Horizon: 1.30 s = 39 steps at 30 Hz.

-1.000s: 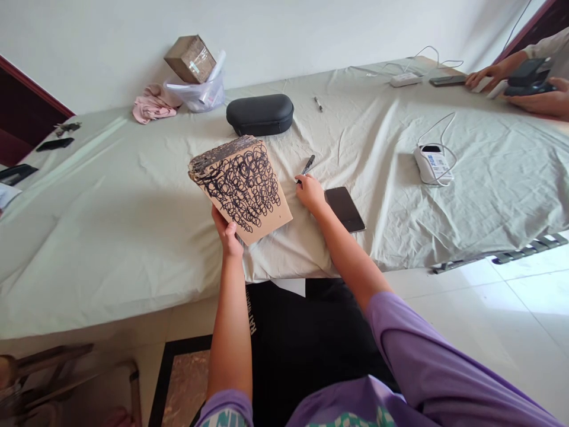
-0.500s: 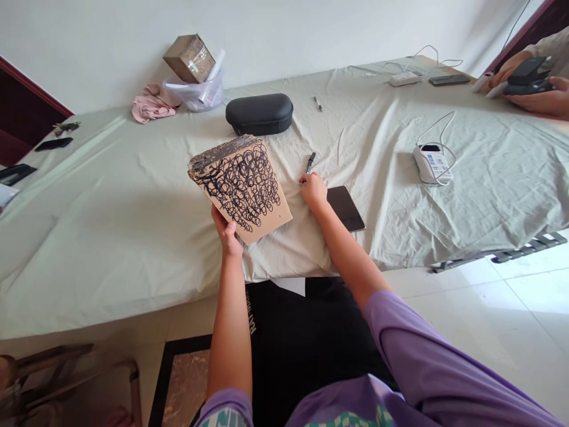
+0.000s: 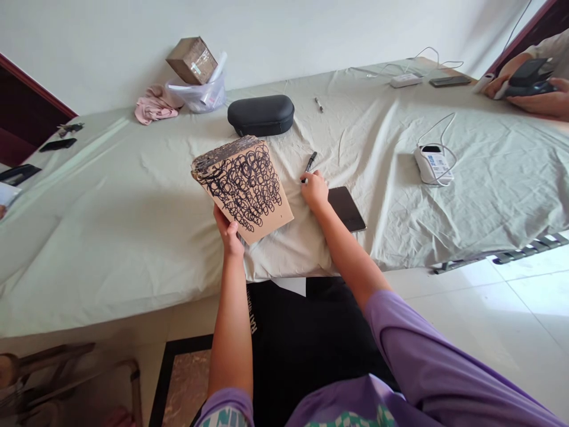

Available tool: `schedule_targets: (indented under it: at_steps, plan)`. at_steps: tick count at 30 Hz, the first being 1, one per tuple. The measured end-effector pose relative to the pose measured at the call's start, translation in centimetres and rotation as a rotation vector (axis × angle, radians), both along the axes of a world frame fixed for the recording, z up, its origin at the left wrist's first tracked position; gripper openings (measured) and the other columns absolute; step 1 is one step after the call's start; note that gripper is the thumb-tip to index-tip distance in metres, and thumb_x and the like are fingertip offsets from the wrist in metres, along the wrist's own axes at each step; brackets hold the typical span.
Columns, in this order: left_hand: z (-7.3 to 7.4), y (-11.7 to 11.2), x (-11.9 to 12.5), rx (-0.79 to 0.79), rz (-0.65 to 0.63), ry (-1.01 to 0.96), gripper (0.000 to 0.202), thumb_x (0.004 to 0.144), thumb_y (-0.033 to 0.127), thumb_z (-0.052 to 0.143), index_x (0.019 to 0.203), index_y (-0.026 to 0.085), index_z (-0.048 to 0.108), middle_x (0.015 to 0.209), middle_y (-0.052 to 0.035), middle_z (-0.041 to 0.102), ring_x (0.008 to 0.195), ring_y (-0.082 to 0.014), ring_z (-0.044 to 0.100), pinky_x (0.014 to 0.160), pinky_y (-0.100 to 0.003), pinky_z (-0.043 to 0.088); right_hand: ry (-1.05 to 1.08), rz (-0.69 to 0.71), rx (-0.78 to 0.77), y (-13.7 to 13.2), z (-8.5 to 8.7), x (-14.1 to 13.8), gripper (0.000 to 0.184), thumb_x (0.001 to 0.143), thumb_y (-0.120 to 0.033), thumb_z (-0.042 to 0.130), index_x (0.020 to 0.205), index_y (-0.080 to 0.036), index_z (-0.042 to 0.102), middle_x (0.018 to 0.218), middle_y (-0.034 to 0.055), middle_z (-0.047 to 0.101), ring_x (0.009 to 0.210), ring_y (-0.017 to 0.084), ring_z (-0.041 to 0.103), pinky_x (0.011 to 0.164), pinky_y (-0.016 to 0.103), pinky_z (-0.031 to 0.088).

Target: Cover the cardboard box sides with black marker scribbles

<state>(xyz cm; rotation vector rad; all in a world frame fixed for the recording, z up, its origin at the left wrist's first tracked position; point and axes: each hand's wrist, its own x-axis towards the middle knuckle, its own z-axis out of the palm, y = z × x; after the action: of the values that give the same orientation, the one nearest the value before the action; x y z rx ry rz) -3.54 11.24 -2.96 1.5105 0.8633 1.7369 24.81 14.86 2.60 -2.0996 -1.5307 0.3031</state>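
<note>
Left grip (image 3: 229, 234) clenched the near corner of a scribbled cardboard box (image 3: 246, 184), held tilted above the worktop (image 3: 111, 196). Right grip (image 3: 315, 190) lay at the near end of a black marker (image 3: 310, 161); could not tell whether it grasped. Phone (image 3: 349, 207) lay just right.

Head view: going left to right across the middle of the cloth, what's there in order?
scribbled cardboard box, held up in the left hand → black marker → dark phone → white device with its cable
</note>
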Motion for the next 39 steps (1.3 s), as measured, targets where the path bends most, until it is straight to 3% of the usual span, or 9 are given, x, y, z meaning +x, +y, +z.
schedule_targets:
  at_steps: [6, 20, 25, 28, 31, 34, 37, 39]
  plan:
    - [0.0, -0.1, 0.0, 0.001, -0.019, -0.034, 0.092, 0.079, 0.075, 0.067, 0.159, 0.036, 0.044, 0.166, -0.0082, 0.049, 0.158, -0.0379, 0.043, 0.130, -0.057, 0.039, -0.045, 0.048, -0.017, -0.2, 0.1, -0.4, 0.030, 0.099, -0.021, 0.052, 0.113, -0.021, 0.078, 0.127, 0.0147, 0.073, 0.110, 0.033, 0.070, 0.091, 0.043, 0.055]
    - [0.6, -0.3, 0.2, -0.016, -0.008, -0.047, 0.094, 0.076, 0.075, 0.069, 0.157, 0.034, 0.046, 0.166, -0.0096, 0.048, 0.159, -0.0388, 0.042, 0.130, -0.056, 0.038, -0.050, 0.016, -0.066, -0.6, 0.5, -0.7, 0.031, 0.102, -0.028, 0.055, 0.124, -0.017, 0.073, 0.144, 0.0214, 0.063, 0.117, 0.037, 0.071, 0.098, 0.048, 0.056]
    - [1.3, -0.9, 0.6, -0.058, 0.009, -0.074, 0.097, 0.073, 0.073, 0.072, 0.156, 0.030, 0.048, 0.166, -0.0113, 0.050, 0.157, -0.0377, 0.044, 0.127, -0.051, 0.041, 0.089, 0.041, 0.043, -0.6, 0.2, -0.5, 0.036, 0.100, -0.023, 0.056, 0.130, -0.015, 0.073, 0.153, 0.0175, 0.062, 0.128, 0.035, 0.068, 0.110, 0.050, 0.053]
    - [1.8, -1.2, 0.8, -0.074, 0.032, -0.124, 0.103, 0.068, 0.070, 0.077, 0.157, 0.026, 0.046, 0.158, -0.0144, 0.056, 0.152, -0.0367, 0.050, 0.125, -0.047, 0.043, 0.327, 0.153, 0.160, -0.8, 0.5, -0.3, 0.039, 0.102, -0.035, 0.059, 0.129, -0.012, 0.075, 0.142, 0.0169, 0.071, 0.124, 0.031, 0.070, 0.114, 0.047, 0.051]
    - [2.5, -1.3, 0.9, -0.094, 0.047, -0.208, 0.116, 0.062, 0.067, 0.083, 0.161, 0.028, 0.037, 0.154, -0.0151, 0.058, 0.149, -0.0357, 0.054, 0.122, -0.047, 0.046, 0.675, 0.494, 0.188, -1.5, 1.2, -0.2, 0.069, 0.097, -0.066, 0.062, 0.142, -0.014, 0.069, 0.145, 0.0176, 0.071, 0.130, 0.032, 0.068, 0.119, 0.049, 0.049]
    - [2.9, -1.7, 1.0, -0.150, 0.062, -0.286, 0.119, 0.058, 0.069, 0.084, 0.161, 0.036, 0.035, 0.163, -0.0112, 0.051, 0.154, -0.0347, 0.049, 0.121, -0.047, 0.048, 0.953, 0.764, 0.094, -3.2, 1.7, -0.6, 0.117, 0.077, -0.084, 0.074, 0.170, -0.021, 0.039, 0.173, 0.0197, 0.044, 0.152, 0.038, 0.053, 0.126, 0.058, 0.041]
    - [2.6, -3.2, 1.3, -0.311, -0.050, -0.261, 0.112, 0.054, 0.079, 0.082, 0.154, 0.039, 0.048, 0.156, -0.0079, 0.059, 0.147, -0.0353, 0.056, 0.120, -0.051, 0.049, 1.131, 0.833, 0.126, -6.3, 2.0, -1.6, 0.147, 0.064, -0.079, 0.089, 0.177, -0.033, 0.008, 0.185, 0.0157, 0.016, 0.163, 0.040, 0.038, 0.130, 0.063, 0.034]
    - [2.2, -4.9, 1.4, -0.389, -0.158, -0.186, 0.110, 0.049, 0.074, 0.090, 0.148, 0.035, 0.058, 0.143, -0.0103, 0.069, 0.131, -0.0378, 0.068, 0.115, -0.058, 0.054, 1.163, 0.804, 0.253, -9.1, 2.2, -2.0, 0.153, 0.062, -0.069, 0.096, 0.177, -0.034, 0.002, 0.184, 0.0128, 0.019, 0.166, 0.036, 0.032, 0.135, 0.058, 0.027]
